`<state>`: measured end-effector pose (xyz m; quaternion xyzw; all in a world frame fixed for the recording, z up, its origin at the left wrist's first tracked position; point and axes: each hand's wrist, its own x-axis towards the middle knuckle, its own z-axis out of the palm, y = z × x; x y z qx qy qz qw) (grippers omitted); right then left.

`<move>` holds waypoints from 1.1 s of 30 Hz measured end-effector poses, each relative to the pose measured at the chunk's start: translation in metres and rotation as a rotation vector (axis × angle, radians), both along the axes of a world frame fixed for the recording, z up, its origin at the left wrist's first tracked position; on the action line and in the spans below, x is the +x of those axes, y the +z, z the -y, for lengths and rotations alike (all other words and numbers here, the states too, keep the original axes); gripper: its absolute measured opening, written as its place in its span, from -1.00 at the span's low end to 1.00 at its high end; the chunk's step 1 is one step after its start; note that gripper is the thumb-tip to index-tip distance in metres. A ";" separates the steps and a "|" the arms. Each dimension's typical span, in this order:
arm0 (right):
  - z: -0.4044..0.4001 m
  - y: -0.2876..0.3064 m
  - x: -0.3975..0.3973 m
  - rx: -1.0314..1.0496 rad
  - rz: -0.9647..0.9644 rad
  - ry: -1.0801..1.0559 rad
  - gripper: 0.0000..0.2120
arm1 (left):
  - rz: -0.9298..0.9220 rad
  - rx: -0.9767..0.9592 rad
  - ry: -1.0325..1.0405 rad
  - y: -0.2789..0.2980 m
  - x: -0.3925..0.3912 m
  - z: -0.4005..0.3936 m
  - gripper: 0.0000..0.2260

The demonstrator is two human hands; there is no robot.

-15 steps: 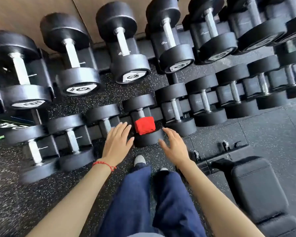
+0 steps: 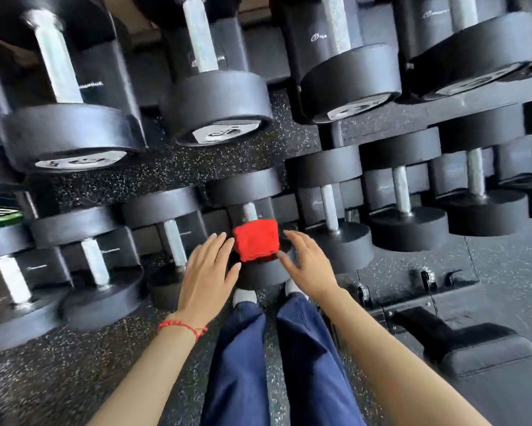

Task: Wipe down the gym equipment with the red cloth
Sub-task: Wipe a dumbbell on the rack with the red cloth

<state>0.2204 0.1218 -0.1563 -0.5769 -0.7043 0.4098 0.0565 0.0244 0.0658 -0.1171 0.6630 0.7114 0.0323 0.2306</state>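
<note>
A folded red cloth (image 2: 255, 239) lies on the near head of a small black dumbbell (image 2: 246, 187) in the lower rack row. My left hand (image 2: 204, 273) is open just left of the cloth, fingertips close to its edge. My right hand (image 2: 307, 265) is open just right of it, fingers spread and almost touching. Neither hand grips the cloth. The dumbbell's steel handle (image 2: 250, 212) shows above the cloth.
Rows of black dumbbells fill the rack: large ones (image 2: 215, 109) above, smaller ones (image 2: 406, 195) to the right and left. A black padded bench (image 2: 486, 364) stands at lower right. My blue-trousered legs (image 2: 243, 364) stand on speckled rubber floor (image 2: 43, 379).
The view has drawn much closer to the rack. Both hands have closed in on the red cloth from either side.
</note>
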 end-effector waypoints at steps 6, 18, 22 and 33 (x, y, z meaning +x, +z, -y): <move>-0.026 -0.081 -0.005 -0.043 -0.021 0.026 -0.57 | 0.035 -0.048 0.079 -0.063 0.008 -0.012 -0.54; -0.045 -0.187 -0.025 -0.188 -0.140 0.000 -0.40 | 0.052 -0.122 0.138 -0.154 0.016 -0.024 -0.50; -0.047 -0.200 -0.033 -0.345 -0.237 -0.072 -0.34 | 0.057 -0.131 0.160 -0.167 0.017 -0.022 -0.51; -0.048 -0.203 -0.040 -0.508 -0.383 -0.270 -0.50 | 0.081 -0.135 0.173 -0.174 0.015 -0.019 -0.52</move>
